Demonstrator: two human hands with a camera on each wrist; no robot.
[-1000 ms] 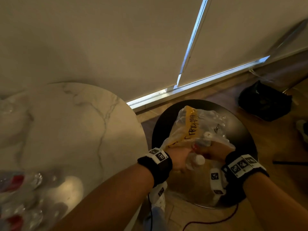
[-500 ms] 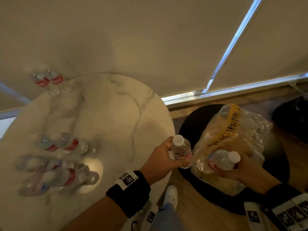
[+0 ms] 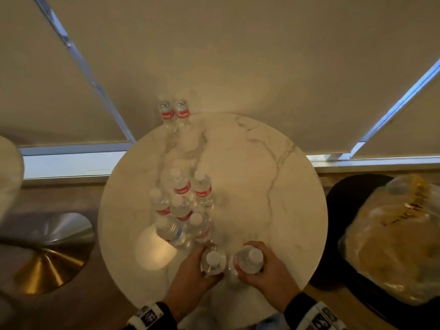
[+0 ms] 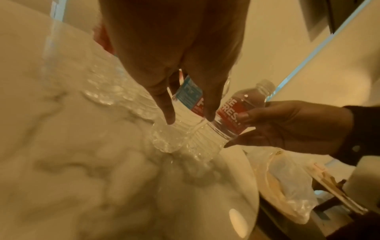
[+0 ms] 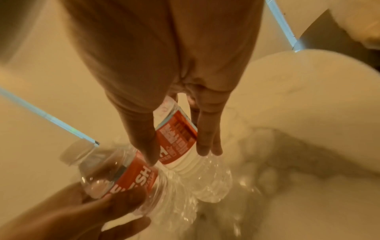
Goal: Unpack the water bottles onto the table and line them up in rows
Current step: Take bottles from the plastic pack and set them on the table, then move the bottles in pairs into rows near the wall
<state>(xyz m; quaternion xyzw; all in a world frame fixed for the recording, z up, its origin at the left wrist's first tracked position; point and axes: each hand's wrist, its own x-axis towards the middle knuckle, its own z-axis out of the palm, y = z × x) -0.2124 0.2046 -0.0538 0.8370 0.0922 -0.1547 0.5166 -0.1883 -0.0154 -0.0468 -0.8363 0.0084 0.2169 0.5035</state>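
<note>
Several clear water bottles with red labels (image 3: 182,206) stand in short rows on the round marble table (image 3: 262,186), and two more bottles (image 3: 173,113) stand at its far edge. My left hand (image 3: 196,266) grips one upright bottle (image 3: 213,260) near the front edge. Beside it my right hand (image 3: 266,270) grips a second bottle (image 3: 250,258). In the left wrist view my fingers (image 4: 168,113) wrap the left bottle (image 4: 185,104). In the right wrist view my fingers (image 5: 205,142) clasp the right bottle (image 5: 176,138). Whether the bases touch the table I cannot tell.
The plastic-wrapped pack of bottles (image 3: 392,246) lies on a black round stool (image 3: 338,206) to the table's right. A metal disc base (image 3: 47,246) and another marble table edge (image 3: 9,175) are at left. Blinds cover the windows behind.
Both hands lifted a bottle out of the pack and carried it left onto the marble table. My view turned left, from the pack to the table.
</note>
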